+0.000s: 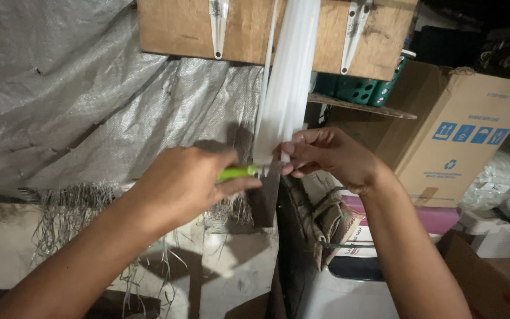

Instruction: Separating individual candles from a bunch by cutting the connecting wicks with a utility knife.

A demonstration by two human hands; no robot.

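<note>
A green-handled cutter point(238, 172) is gripped in the closed left hand point(181, 184), its tip set against a hanging white plastic strip point(283, 88). The strip's lower end is pinched by the right hand point(326, 155), below a wooden board point(255, 29) and beside a cardboard box point(461, 136).

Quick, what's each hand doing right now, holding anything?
Left hand: closed around a green-handled tool, its tip at the white strip.
Right hand: fingers pinched shut on the lower end of the hanging white plastic strip.

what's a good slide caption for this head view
Left hand holds a green-handled knife against hanging white plastic strips pinched by the right hand.
</note>
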